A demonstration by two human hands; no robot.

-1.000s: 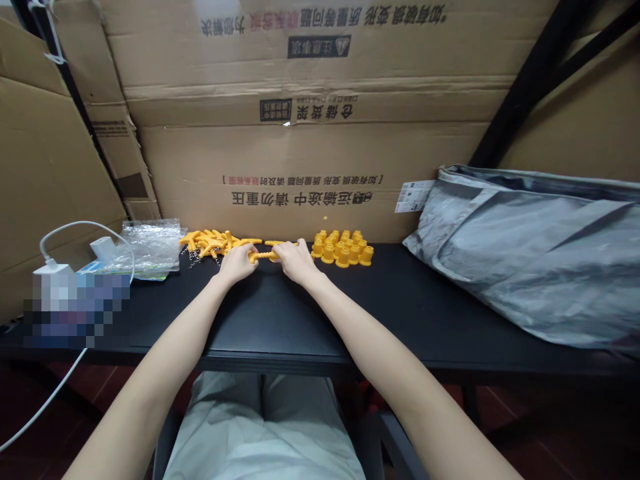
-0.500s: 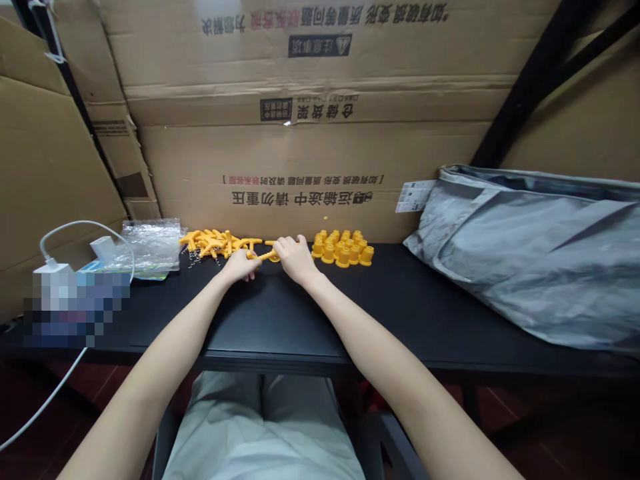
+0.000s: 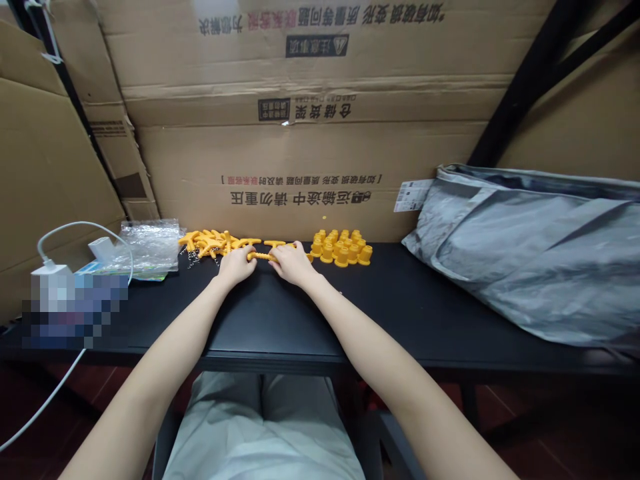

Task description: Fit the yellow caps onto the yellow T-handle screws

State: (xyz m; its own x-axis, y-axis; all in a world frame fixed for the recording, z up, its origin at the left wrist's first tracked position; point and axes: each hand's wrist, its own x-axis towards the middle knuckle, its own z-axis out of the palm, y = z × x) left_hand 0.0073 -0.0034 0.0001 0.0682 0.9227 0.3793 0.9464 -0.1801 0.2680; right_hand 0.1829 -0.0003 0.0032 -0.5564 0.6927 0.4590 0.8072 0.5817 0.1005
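Observation:
Between my hands runs a thin yellow ribbed rod [image 3: 262, 256], lying roughly level above the table. My left hand [image 3: 237, 266] is closed around its left end, beside the pile. My right hand [image 3: 294, 263] pinches the other end, which its fingers hide. To the left lies a heap of yellow T-shaped handles [image 3: 207, 243], with several metal spirals [image 3: 196, 257] near it. Just behind my right hand is another yellow T-shaped handle [image 3: 273, 243]. Several yellow flanged cups [image 3: 342, 256] stand in a cluster to the right.
Clear plastic packaging [image 3: 150, 245] and a white charger [image 3: 51, 287] with a cable lie on the left of the black table [image 3: 280, 327]. A large grey bag [image 3: 520, 260] covers the right side. Cardboard [image 3: 300, 150] walls the back.
My right hand has turned and lowered, its fingers now closer around the rod. My left hand has tightened over the left end. The camera view has shifted slightly.

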